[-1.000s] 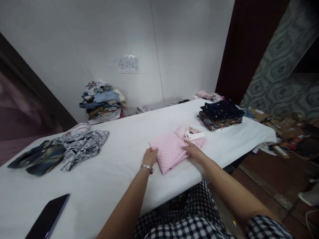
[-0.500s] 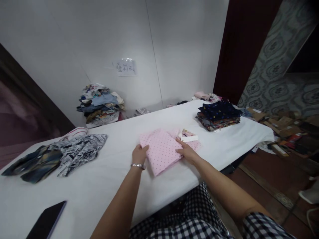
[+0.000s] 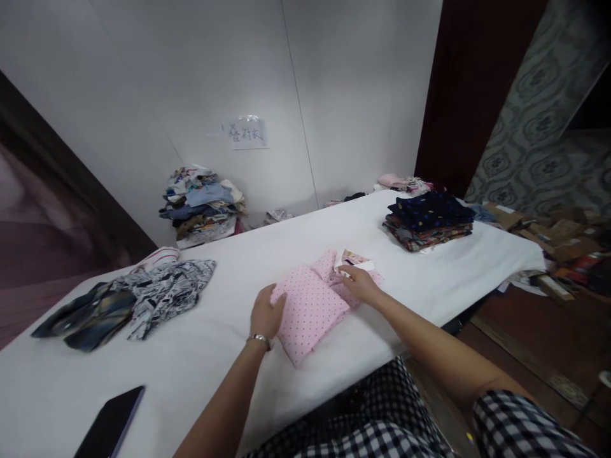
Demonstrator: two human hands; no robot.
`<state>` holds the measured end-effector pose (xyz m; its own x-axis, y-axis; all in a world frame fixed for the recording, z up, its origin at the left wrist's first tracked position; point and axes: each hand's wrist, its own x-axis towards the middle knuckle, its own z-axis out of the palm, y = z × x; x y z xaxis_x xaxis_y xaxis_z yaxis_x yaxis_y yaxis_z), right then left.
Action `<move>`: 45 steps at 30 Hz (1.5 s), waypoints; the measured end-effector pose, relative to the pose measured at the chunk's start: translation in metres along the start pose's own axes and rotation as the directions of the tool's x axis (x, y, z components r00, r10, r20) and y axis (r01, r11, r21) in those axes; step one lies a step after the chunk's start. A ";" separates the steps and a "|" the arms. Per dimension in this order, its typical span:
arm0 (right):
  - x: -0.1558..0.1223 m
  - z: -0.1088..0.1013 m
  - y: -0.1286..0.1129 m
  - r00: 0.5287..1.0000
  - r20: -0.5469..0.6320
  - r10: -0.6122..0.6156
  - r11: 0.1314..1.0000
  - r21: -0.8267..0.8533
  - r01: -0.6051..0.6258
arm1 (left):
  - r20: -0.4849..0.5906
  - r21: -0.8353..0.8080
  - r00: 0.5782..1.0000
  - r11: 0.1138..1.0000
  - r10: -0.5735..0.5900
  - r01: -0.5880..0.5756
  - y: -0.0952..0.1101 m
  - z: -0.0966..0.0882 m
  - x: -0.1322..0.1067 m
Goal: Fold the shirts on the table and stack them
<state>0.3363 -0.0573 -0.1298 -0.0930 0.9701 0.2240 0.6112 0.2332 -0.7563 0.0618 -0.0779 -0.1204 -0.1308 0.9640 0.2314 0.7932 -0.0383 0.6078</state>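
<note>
A folded pink shirt (image 3: 308, 312) with small dark dots lies on the white-covered table in front of me. My left hand (image 3: 266, 312), with a bracelet at the wrist, holds the shirt's left edge, thumb on the near side and fingertips partly hidden. At the collar end, my right hand (image 3: 359, 285) has its fingers closed on the shirt beside a white tag (image 3: 365, 266). Patterned fabric shows inside the collar. The shirt's front corner points toward me.
Folded clothes (image 3: 432, 219) are stacked at the right. Loose shirts (image 3: 167, 289) lie at the left, with a dark phone (image 3: 112, 423) nearer me. Beyond the table's far edge stands a clothes pile (image 3: 205, 203) beneath a paper sign (image 3: 247, 133). Cardboard boxes (image 3: 568, 238) clutter the floor at right.
The shirt's folded body has turned and come slightly toward me, opening up the collar area. My right hand has shifted from the shirt's right side up to the collar and tag.
</note>
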 end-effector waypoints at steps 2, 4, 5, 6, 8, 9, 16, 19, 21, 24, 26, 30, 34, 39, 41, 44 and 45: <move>0.013 0.005 -0.008 0.988 0.054 -0.145 0.981 -0.121 0.151 | 0.108 0.064 0.978 0.980 0.179 -0.187 0.022 0.013 0.008; 0.029 0.014 -0.015 0.969 0.130 -0.212 0.927 -0.287 0.241 | 0.231 0.161 0.935 0.937 0.269 -0.309 0.038 0.030 0.014; 0.037 0.020 -0.017 0.966 0.164 -0.202 0.898 -0.363 0.250 | 0.296 0.219 0.918 0.916 0.266 -0.336 0.043 0.039 0.015; 0.045 0.027 -0.017 0.965 0.193 -0.177 0.873 -0.422 0.244 | 0.354 0.276 0.904 0.896 0.241 -0.347 0.044 0.048 0.015; 0.058 0.041 -0.014 0.962 0.243 -0.123 0.849 -0.476 0.229 | 0.432 0.355 0.884 0.867 0.179 -0.349 0.040 0.062 0.012; 0.062 0.047 -0.010 0.958 0.265 -0.109 0.847 -0.480 0.229 | 0.451 0.377 0.878 0.857 0.162 -0.351 0.037 0.067 0.010; 0.069 0.062 0.003 0.950 0.298 -0.095 0.854 -0.466 0.231 | 0.436 0.367 0.885 0.866 0.162 -0.339 0.029 0.075 0.002; 0.055 0.049 -0.004 0.953 0.269 -0.139 0.878 -0.412 0.244 | 0.422 0.231 0.892 0.933 0.159 -0.276 0.031 0.071 0.007; 0.032 0.035 -0.006 0.973 0.145 -0.179 0.947 -0.242 0.211 | 0.444 0.153 0.883 0.958 0.154 -0.244 0.031 0.064 0.017; -0.018 0.011 0.002 0.999 -0.028 0.030 0.972 0.234 -0.023 | 0.458 0.134 0.875 0.961 0.156 -0.241 0.028 0.050 0.042; -0.053 -0.005 0.010 0.964 0.039 0.265 0.853 0.457 -0.253 | 0.420 0.186 0.897 0.954 0.141 -0.237 0.026 0.043 0.063; -0.094 -0.022 0.013 0.820 0.241 0.519 0.602 0.578 -0.551 | 0.406 0.284 0.904 0.922 0.132 -0.262 0.025 0.041 0.098; -0.093 -0.014 -0.001 0.865 0.236 0.444 0.703 0.507 -0.499 | 0.506 0.184 0.840 0.927 0.196 -0.327 0.027 0.053 0.116; -0.067 0.013 -0.016 0.966 0.114 0.234 0.932 0.258 -0.256 | 0.520 0.163 0.845 0.957 0.123 -0.239 0.020 0.064 0.122; -0.061 0.022 -0.018 0.973 0.122 0.196 0.958 0.191 -0.216 | 0.500 0.149 0.861 0.970 0.094 -0.193 0.020 0.062 0.122; -0.058 0.027 -0.016 0.976 0.102 0.190 0.940 0.268 -0.211 | 0.446 0.112 0.892 0.984 0.075 -0.138 0.029 0.055 0.124; -0.058 0.026 -0.015 0.974 0.094 0.204 0.922 0.315 -0.224 | 0.427 0.091 0.901 0.987 0.080 -0.130 0.035 0.052 0.126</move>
<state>0.3127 -0.1150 -0.1474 -0.0397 0.9992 0.0061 0.3368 0.0192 -0.9414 0.1041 0.0556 -0.1100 0.1993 0.9776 -0.0677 0.8544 -0.1396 0.5005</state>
